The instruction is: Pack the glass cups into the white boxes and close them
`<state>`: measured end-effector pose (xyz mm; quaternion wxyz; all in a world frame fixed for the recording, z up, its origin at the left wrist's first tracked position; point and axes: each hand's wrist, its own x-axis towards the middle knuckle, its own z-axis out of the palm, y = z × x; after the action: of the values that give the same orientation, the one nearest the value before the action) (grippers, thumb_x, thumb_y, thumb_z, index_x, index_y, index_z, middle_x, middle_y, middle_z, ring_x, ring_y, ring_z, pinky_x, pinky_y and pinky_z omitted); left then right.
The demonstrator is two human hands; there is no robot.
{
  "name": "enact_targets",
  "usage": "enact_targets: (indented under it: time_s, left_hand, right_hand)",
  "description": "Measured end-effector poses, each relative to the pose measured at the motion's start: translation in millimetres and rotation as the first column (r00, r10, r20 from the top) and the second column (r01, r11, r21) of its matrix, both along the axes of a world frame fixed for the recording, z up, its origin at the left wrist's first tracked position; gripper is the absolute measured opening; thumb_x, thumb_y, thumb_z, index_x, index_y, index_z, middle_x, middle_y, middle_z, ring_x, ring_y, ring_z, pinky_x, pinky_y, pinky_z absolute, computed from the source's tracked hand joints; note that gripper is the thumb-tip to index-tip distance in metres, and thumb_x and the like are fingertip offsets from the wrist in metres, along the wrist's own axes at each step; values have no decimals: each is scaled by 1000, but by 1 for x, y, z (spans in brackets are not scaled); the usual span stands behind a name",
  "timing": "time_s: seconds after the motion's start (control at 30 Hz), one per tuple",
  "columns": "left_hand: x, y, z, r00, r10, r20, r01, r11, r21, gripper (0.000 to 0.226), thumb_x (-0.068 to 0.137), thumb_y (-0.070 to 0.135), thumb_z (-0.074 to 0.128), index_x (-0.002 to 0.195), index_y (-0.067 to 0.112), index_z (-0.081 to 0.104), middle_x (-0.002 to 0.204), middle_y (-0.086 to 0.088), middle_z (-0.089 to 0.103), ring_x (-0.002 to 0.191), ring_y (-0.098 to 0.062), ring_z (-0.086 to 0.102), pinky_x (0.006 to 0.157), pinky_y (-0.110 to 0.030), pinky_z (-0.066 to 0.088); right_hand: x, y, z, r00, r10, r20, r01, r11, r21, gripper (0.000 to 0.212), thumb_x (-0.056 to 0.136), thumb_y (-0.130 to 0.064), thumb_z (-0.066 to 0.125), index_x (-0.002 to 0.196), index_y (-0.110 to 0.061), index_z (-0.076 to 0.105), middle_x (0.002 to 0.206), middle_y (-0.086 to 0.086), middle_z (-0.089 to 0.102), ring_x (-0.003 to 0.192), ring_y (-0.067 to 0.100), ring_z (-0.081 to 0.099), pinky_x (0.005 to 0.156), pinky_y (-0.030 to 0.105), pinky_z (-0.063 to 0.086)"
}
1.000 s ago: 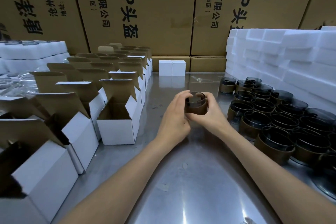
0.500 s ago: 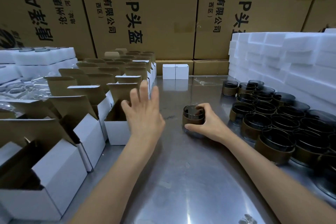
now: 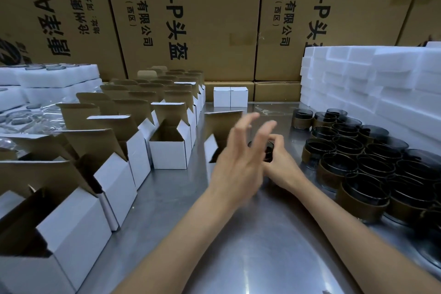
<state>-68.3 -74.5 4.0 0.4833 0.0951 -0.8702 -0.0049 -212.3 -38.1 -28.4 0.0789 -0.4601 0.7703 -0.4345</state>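
My right hand [image 3: 284, 167] grips a dark glass cup [image 3: 269, 150] with a brown band, just above the steel table [image 3: 238, 246] at its middle. My left hand [image 3: 238, 162] is blurred, fingers spread, right beside the cup and in front of an open white box [image 3: 211, 150] whose brown flap stands upright. That hand hides most of the box and part of the cup. Several more banded glass cups [image 3: 358, 157] stand packed together to the right.
Rows of open white boxes [image 3: 170, 155] fill the left side. Two closed white boxes [image 3: 230, 96] stand at the back. White foam stacks [image 3: 381, 83] rise at the right, foam trays [image 3: 47, 76] at the left. Large cardboard cartons [image 3: 191, 19] wall the rear.
My left hand let go of the cup, reached to the box rows and swung back beside the cup. One open box now stands at the table's middle. My right hand kept the cup.
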Motion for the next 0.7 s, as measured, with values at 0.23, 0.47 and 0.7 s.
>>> enact_targets:
  time_s: [0.23,0.47,0.7]
  left_hand:
    - [-3,-9,-11,969,-151,-195,113,975,-191,46,85,9,56,128,15,42,132,-3,34,128,-23,40,105,-49,39]
    - [7,-39,-20,891,129,-435,249,663,706,87,75,50,64,146,19,24,149,2,24,137,-9,28,109,-21,28]
    - [-7,-44,-29,965,101,-243,162,499,851,50,100,48,34,144,25,41,145,8,45,125,2,38,99,-18,29]
  right_hand:
    - [0,1,1,997,-57,-45,51,992,-113,47,88,-20,59,132,-12,44,132,7,50,123,24,46,102,41,39]
    - [22,3,14,992,-97,-75,65,937,-343,60,79,-71,37,122,-31,50,121,-15,54,118,4,44,88,27,35]
    - [31,-6,8,997,-61,-50,51,980,-194,44,93,-57,38,118,-27,56,120,-5,59,120,12,47,97,41,43]
